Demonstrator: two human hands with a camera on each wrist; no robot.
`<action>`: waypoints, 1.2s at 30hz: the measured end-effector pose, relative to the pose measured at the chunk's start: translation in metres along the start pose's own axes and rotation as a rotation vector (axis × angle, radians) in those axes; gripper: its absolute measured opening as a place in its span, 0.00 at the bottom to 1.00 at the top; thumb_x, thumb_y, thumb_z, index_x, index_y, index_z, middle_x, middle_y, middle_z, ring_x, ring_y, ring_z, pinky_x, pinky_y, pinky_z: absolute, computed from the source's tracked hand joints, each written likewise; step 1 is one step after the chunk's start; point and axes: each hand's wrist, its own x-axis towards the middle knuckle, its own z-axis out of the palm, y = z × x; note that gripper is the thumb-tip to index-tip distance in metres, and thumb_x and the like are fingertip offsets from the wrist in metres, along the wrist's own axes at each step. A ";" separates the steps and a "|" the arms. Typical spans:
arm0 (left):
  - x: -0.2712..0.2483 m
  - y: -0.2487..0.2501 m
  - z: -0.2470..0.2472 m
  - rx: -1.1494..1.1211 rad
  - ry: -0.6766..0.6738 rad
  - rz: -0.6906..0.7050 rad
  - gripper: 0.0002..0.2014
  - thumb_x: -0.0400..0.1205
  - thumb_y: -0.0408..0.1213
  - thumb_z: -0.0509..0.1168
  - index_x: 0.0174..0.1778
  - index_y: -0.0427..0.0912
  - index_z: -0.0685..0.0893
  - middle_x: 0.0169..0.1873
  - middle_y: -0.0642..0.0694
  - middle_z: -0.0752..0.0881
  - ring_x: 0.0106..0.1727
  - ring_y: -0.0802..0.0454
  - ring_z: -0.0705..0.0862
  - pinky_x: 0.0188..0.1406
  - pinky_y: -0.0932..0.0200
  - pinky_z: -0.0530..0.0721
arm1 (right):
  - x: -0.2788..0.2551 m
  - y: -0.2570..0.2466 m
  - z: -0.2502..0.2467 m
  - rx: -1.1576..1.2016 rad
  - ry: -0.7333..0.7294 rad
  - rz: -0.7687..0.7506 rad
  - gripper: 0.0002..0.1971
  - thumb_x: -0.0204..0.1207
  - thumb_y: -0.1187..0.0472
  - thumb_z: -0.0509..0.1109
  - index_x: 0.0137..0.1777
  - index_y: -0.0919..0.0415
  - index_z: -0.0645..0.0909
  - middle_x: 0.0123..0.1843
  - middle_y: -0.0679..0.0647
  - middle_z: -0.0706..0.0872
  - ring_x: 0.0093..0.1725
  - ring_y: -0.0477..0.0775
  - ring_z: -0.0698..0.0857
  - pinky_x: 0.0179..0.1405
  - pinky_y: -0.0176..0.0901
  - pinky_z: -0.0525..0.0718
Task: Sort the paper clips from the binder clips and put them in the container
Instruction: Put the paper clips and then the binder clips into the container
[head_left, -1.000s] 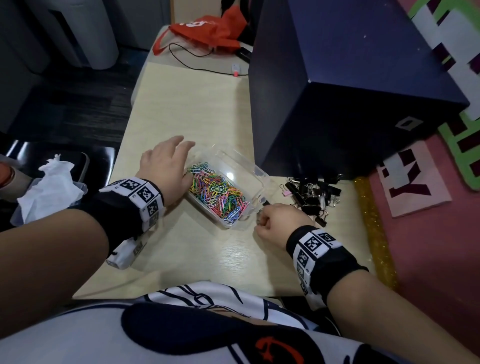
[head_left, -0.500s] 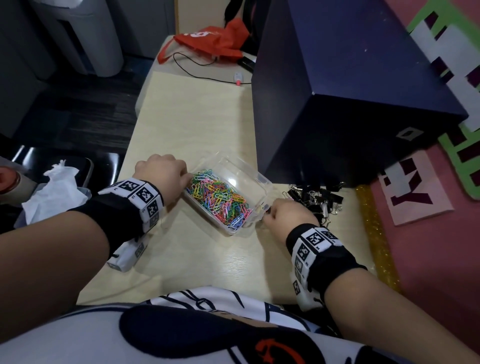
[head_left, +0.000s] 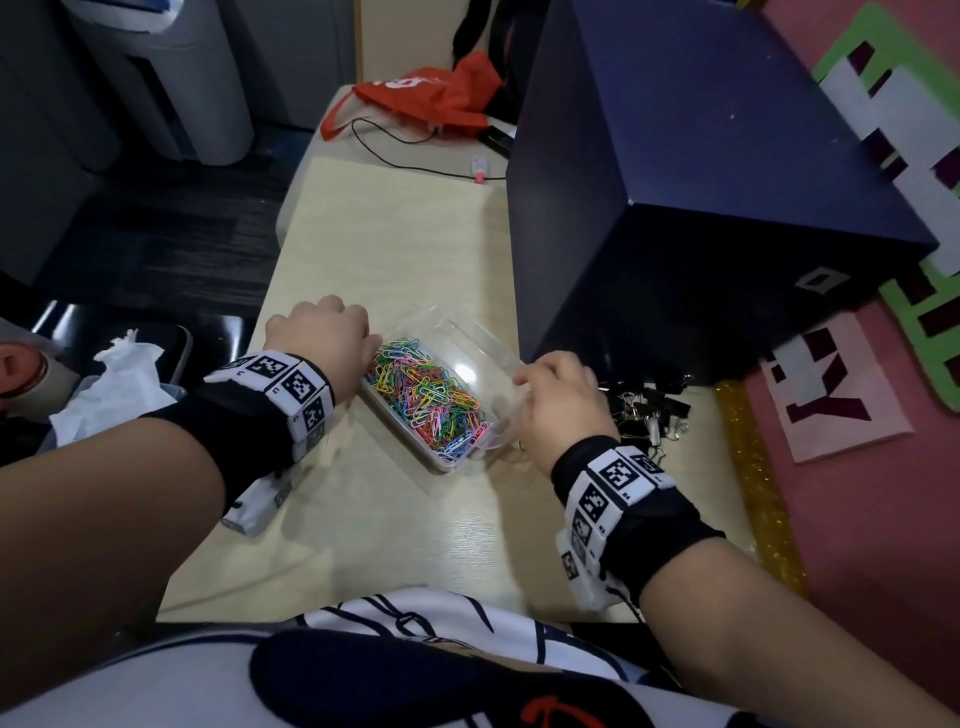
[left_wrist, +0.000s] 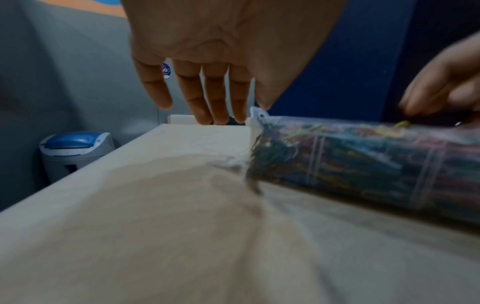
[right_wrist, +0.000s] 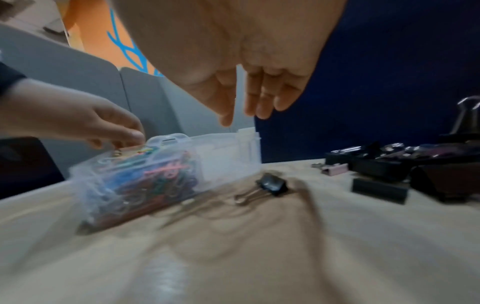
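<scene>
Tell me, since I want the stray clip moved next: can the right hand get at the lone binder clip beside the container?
Probably yes. The binder clip lies in the open on the table, just below the right hand, with the container only beside it and nothing on top.

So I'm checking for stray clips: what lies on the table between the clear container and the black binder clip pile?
In the right wrist view, one small black binder clip lies alone between the container and the pile; beside it, bare table.

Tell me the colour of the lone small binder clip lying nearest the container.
Black with silver wire handles: the binder clip, clearest in the right wrist view.
</scene>
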 end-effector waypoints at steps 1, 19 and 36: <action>-0.002 0.003 -0.002 -0.014 0.023 0.019 0.16 0.84 0.52 0.54 0.57 0.47 0.80 0.54 0.43 0.80 0.57 0.40 0.78 0.53 0.45 0.73 | 0.003 0.006 0.001 -0.002 -0.055 0.032 0.19 0.78 0.64 0.58 0.67 0.51 0.77 0.73 0.50 0.69 0.70 0.55 0.69 0.70 0.47 0.70; -0.053 0.076 0.002 0.246 -0.117 0.643 0.08 0.81 0.41 0.60 0.54 0.49 0.77 0.50 0.51 0.83 0.57 0.46 0.79 0.50 0.51 0.66 | 0.000 0.055 0.004 -0.071 -0.019 0.489 0.27 0.77 0.47 0.63 0.76 0.46 0.65 0.82 0.54 0.57 0.79 0.67 0.57 0.76 0.66 0.61; -0.020 0.016 -0.021 0.279 -0.097 0.342 0.19 0.77 0.30 0.57 0.59 0.56 0.78 0.56 0.52 0.79 0.61 0.46 0.76 0.55 0.49 0.72 | -0.020 0.023 0.025 -0.065 -0.223 0.143 0.20 0.80 0.50 0.61 0.71 0.47 0.66 0.71 0.49 0.68 0.66 0.59 0.65 0.56 0.49 0.77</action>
